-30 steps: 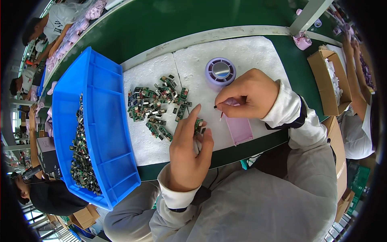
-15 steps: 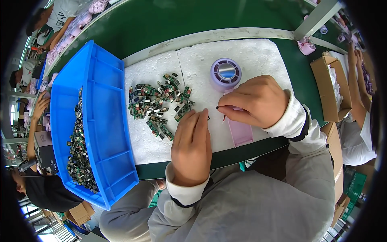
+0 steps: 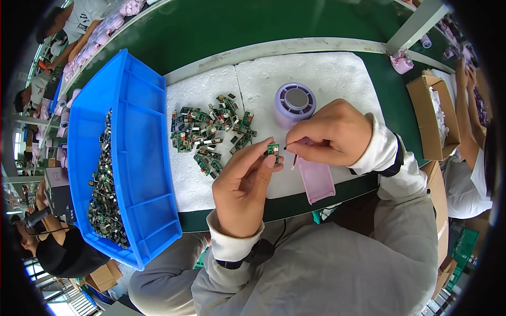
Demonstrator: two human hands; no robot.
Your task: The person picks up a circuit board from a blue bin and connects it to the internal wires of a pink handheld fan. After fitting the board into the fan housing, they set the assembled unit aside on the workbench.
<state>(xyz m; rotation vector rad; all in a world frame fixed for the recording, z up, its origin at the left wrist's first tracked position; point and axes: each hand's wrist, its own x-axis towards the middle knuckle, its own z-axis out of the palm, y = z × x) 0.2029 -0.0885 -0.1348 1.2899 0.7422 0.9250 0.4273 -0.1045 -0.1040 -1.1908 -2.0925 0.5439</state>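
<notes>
Between the thumb and fingers of my left hand (image 3: pixel 240 189) is a small green circuit board (image 3: pixel 273 151), held upright above the white foam sheet. My right hand (image 3: pixel 332 134) pinches thin wires (image 3: pixel 294 161), one black and one red, their ends close to the board's right side. Behind and below that hand sits a lilac fan-like housing (image 3: pixel 295 102) with a ribbed round head and a silver disc. A pink open handle shell (image 3: pixel 316 181) reaches from under the hand toward the front edge. Loose circuit boards (image 3: pixel 197 131) lie in a pile left of my hands.
A blue bin (image 3: pixel 147 158) holding many small boards stands at the left. The white foam sheet (image 3: pixel 337 73) covers the green table. At right are a cardboard box (image 3: pixel 427 116) and a metal post (image 3: pixel 416 26). Other people work on both sides.
My left hand has turned and lifted, bringing the circuit board into clear view by the wires. The right hand stays near the same place, still pinching the wires.
</notes>
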